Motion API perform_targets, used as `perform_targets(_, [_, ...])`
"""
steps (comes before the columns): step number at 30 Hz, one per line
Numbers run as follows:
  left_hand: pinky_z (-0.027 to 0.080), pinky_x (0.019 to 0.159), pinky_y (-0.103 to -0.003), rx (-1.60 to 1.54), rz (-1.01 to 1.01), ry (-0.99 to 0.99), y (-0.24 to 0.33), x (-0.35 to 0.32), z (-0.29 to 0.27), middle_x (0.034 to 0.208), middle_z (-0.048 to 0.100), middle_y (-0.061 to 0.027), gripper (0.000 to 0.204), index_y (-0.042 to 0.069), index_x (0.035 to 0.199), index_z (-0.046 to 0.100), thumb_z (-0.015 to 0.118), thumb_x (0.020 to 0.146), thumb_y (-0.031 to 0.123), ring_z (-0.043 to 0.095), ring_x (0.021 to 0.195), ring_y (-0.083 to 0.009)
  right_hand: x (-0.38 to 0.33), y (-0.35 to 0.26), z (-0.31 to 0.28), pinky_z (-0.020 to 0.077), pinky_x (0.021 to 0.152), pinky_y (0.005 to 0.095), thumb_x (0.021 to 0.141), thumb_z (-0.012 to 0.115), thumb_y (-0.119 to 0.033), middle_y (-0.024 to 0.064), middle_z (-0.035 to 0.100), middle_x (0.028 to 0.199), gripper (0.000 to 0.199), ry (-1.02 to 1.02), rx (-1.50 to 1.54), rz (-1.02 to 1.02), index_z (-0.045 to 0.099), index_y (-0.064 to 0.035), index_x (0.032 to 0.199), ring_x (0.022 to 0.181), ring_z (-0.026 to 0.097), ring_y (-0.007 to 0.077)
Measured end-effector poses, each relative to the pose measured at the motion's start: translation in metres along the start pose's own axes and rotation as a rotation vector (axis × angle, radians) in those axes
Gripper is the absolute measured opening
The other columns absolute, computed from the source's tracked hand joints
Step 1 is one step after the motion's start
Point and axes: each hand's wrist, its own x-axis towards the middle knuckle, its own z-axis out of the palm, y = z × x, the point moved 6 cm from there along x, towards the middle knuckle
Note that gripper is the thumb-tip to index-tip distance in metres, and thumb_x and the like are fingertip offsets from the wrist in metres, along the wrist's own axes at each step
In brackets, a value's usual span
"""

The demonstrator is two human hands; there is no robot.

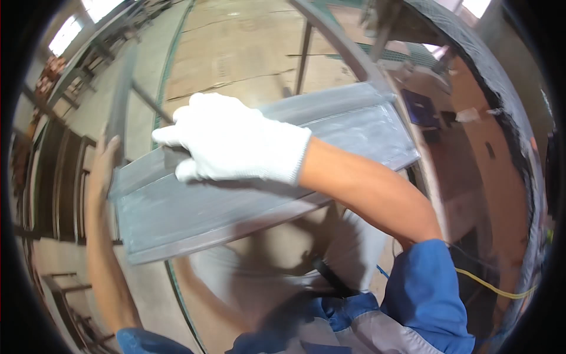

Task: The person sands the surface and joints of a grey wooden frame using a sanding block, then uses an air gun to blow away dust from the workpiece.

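Beneath your gloved right hand (233,141), a long grey metal panel (265,177) with folded edges hangs in the air above the brown workshop floor (247,53), tilted so its far end rises to the right. The gloved fingers (171,135) lie together, curled over the panel's upper flange near its left end, the sheet's broad face just below them. Your bare left hand (106,168) props the left end itself, fingers upright against the edge; how tightly they close cannot be told. Judged by its look, the panel is stiff, fairly heavy and smooth, with thin edges that could bite; the folded flanges, gripped well apart, look the safest hold.
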Motion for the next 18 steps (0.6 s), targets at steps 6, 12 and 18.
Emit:
perform_targets(6, [0.054, 0.073, -0.032, -0.062, -0.147, 0.03, 0.022, -0.015, 0.004, 0.102, 0.064, -0.0107, 0.064, 0.004, 0.154, 0.044, 0.061, 0.103, 0.038, 0.066, 0.077, -0.0181, -0.123, 0.021, -0.045, 0.049, 0.104, 0.0472, 0.086, 0.074, -0.051, 0.0164, 0.062, 0.142, 0.068, -0.084, -0.076, -0.082, 0.066, -0.0107, 0.14, 0.117, 0.062, 0.0377])
perform_targets(12, [0.051, 0.093, -0.033, 0.107, -0.035, 0.103, 0.018, -0.016, -0.006, 0.115, 0.068, -0.0154, 0.066, 0.0, 0.152, 0.047, 0.059, 0.103, 0.043, 0.065, 0.102, -0.022, -0.019, -0.035, 0.019, 0.0498, 0.095, 0.0475, 0.092, 0.071, -0.042, 0.0189, 0.061, 0.131, 0.061, -0.013, -0.027, -0.303, 0.059, -0.0028, 0.138, 0.107, 0.06, 0.0374])
perform_targets(18, [0.051, 0.093, -0.036, 0.059, 0.071, 0.037, 0.02, 0.0, -0.002, 0.115, 0.069, -0.019, 0.064, -0.003, 0.139, 0.055, 0.058, 0.098, 0.045, 0.064, 0.097, -0.0261, 0.04, -0.07, 0.042, 0.0502, 0.095, 0.0463, 0.086, 0.076, -0.029, 0.0157, 0.063, 0.126, 0.05, -0.043, 0.072, -0.233, 0.067, -0.0044, 0.128, 0.104, 0.06, 0.0358])
